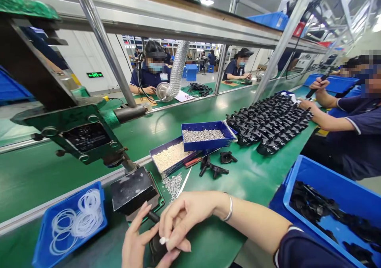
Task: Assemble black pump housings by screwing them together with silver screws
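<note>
My right hand (190,214) is closed in a pinch, with a small white piece (163,240) between thumb and fingertips. Just below and left of it, my left hand (135,238) is around a black plastic part (156,247), index finger raised; much of that part is hidden by my fingers. The white piece is right over the black part; whether they touch I cannot tell. Beyond my hands lie small metal rings (173,185) and a white pointed strip (185,180). A bin of cream-coloured small pieces (172,157) and a bin of small metal pieces (204,135) stand behind them.
A green press (80,129) with a black block (132,190) rises at left, beside a blue tray (40,240) of white rings. Loose black parts (216,170) and rows of black assemblies (268,121) occupy the bench. At right are a blue crate (330,176) and a co-worker (351,113).
</note>
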Tool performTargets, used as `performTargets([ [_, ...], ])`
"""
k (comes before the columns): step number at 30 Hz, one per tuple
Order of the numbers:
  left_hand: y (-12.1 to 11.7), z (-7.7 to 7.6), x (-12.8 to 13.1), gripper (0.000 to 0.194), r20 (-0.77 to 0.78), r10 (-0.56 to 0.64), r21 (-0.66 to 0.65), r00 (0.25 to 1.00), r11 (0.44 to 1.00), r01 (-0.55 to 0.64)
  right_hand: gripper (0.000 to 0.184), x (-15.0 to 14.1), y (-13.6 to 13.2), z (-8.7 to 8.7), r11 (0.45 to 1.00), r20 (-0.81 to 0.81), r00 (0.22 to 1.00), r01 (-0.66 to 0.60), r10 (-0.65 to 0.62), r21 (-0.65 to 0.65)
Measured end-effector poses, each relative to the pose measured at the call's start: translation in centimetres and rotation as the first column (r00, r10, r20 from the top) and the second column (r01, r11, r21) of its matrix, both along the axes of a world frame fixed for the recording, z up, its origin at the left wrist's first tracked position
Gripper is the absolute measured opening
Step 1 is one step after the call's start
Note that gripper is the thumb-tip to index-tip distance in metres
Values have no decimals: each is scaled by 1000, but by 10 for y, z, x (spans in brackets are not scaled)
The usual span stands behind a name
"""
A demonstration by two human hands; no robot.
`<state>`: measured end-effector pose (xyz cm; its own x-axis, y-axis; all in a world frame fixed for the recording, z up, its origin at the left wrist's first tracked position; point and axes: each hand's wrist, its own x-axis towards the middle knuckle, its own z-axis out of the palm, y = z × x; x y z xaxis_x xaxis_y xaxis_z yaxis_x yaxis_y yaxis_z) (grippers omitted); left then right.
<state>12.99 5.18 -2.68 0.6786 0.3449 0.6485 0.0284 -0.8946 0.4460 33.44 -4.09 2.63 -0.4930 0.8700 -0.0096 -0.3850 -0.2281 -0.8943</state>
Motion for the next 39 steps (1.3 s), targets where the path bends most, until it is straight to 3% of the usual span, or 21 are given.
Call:
performTargets([
  [2,5,6,-6,23,-41,4,-85,999,996,-8,39,-6,9,-6,1000,-34,999,7,-7,-10],
  [4,2,8,-10,22,-60,-20,-189,998,982,8,37,-10,12,-11,999,-83,996,24,-27,-26],
  [6,-5,9,-11,40,-34,-25,-346,999,938,12,36,-14,9,-16,995,-156,984,75,-85,-67],
  [8,-16,10,-8,67,-17,0,-526,1000,850,-9,33,-18,4,-20,978,-228,957,152,-182,-141],
  [10,-25,12,-3,79,-32,32,-669,999,742,-45,26,-20,1,-22,949,-268,919,236,-288,-210],
  [12,-30,15,3,73,-39,48,-791,998,609,-60,20,-20,0,-22,918,-273,886,313,-375,-243],
  [15,-31,21,9,55,-20,54,-944,998,329,-36,18,-16,1,-19,856,-211,836,459,-506,-236],
  [17,-30,25,10,45,5,52,-985,999,172,-4,18,-11,1,-16,808,-121,804,558,-583,-189],
  [19,-29,27,10,43,40,56,-996,998,85,35,24,-6,0,-13,788,0,795,601,-607,-131],
  [22,-28,26,11,45,82,57,-997,995,14,81,28,-4,-4,-11,821,209,808,570,-551,-39],
  [24,-28,24,10,44,126,71,-992,990,-3,126,30,-8,-7,-10,846,348,788,532,-509,33],
  [28,-29,23,9,42,192,94,-980,977,-25,196,31,-17,-9,-11,833,556,633,501,-538,236],
  [31,-29,27,8,38,224,75,-969,972,-88,230,25,-21,-11,-12,796,594,534,461,-602,392],
  [35,-29,31,8,35,266,92,-947,960,-160,278,21,-23,-14,-14,775,618,468,408,-631,483],
  [39,-30,30,8,38,272,98,-946,957,-153,285,17,-27,-16,-15,747,605,441,331,-663,577],
])
